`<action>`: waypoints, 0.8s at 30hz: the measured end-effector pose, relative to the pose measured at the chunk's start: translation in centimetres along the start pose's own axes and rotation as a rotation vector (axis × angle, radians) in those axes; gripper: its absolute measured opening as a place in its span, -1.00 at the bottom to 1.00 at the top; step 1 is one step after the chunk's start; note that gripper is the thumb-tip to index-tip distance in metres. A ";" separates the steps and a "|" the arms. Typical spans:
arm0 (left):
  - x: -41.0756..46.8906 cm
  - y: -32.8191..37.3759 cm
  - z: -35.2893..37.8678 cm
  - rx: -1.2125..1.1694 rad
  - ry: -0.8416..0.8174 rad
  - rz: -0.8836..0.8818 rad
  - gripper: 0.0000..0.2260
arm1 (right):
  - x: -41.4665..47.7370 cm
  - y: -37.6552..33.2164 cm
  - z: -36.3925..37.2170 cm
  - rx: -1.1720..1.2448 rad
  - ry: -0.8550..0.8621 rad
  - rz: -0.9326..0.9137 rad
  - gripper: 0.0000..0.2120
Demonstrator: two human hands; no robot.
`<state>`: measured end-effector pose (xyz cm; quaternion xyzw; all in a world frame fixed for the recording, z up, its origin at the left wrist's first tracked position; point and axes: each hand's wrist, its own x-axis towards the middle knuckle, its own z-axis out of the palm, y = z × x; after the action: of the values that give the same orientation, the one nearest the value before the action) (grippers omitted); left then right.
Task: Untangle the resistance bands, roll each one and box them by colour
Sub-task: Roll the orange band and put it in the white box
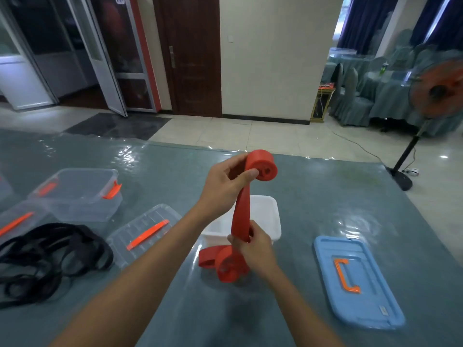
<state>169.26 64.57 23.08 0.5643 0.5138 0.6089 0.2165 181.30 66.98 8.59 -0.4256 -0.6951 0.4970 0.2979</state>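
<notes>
Hands [226, 181] grip partly rolled red band [260, 165].

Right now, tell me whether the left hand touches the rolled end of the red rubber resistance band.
Touching. Head view: the left hand pinches the red roll between thumb and fingers.

At far right, a pedestal fan with orange blades [439, 92] on a black pole and round black base [400, 177], on pale glossy floor tiles [288, 136]. Behind, chairs in pale blue-green fabric covers [350, 96] beside a gold-framed stand [323, 103]. Straight ahead, a dark brown wooden door [193, 58] next to a cream wall [275, 58] with a white switch plate [230, 39]. At left, metal-framed glass doors [105, 58] and a dark grey floor mat [117, 126].
</notes>
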 end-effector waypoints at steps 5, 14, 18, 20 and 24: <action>1.1 0.6 -3.8 -0.041 0.043 0.052 -0.75 | 1.1 -3.2 -3.9 -0.022 0.089 -0.090 -0.70; 1.2 -0.7 -5.5 -0.175 0.061 0.033 -0.74 | 2.0 -15.1 -9.7 0.119 -0.035 -0.369 -0.61; 1.6 -2.4 -7.7 -0.256 0.172 -0.011 -0.80 | 2.5 -11.1 -8.7 -0.143 -0.213 -0.067 -0.88; 1.4 -3.0 -8.5 -0.281 0.175 -0.022 -0.81 | 2.4 -7.8 -7.4 -0.321 -0.246 0.042 -0.79; -0.1 -5.2 -8.6 -0.230 0.085 -0.046 -0.77 | 1.6 -3.7 -3.0 -0.267 -0.214 0.122 -0.76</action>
<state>159.81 63.11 19.95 0.4974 0.4623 0.6820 0.2716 181.92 69.20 13.04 -0.4472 -0.7556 0.4598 0.1324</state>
